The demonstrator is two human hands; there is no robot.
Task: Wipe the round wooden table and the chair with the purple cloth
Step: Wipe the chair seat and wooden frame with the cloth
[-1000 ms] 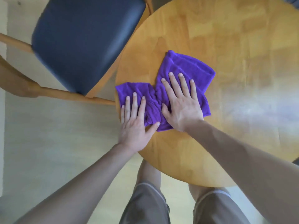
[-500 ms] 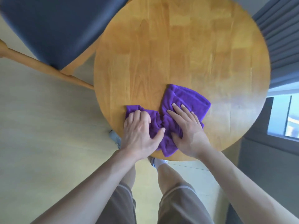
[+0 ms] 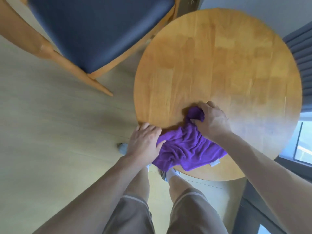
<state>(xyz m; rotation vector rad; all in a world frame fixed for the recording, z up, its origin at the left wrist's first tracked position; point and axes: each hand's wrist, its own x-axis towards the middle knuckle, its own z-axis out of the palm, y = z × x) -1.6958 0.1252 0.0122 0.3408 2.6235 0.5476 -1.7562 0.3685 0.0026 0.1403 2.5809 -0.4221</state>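
A person bends over a round wooden bench [image 3: 219, 68], both hands gathering a purple cloth [image 3: 187, 147] at the edge nearest the body. The right hand [image 3: 212, 120] has its fingers [image 3: 196, 121] curled tightly round a bunched corner of the cloth, which pokes out just beyond the knuckles. The left hand [image 3: 143, 142] grips the opposite end, fingers [image 3: 148, 127] bent over the bench rim and thumb hooked into the fabric.

The cloth lies crumpled between the two hands, touching both, with its long axis running from the left hand's fingers up and across to the right hand's. Its loose lower part spreads toward the person and hangs slightly past the bench edge, a small white tag showing at the hem. The bunched tip points away from the body, toward the middle of the bench.

The chair [image 3: 101, 31], with its dark blue seat, stands well apart from both hands, beyond the left hand's fingers and away to that side, so the left hand is the nearer of the two. Judging by the gathered cloth, it is being bunched up or lifted; the chair seat appears not yet wiped.
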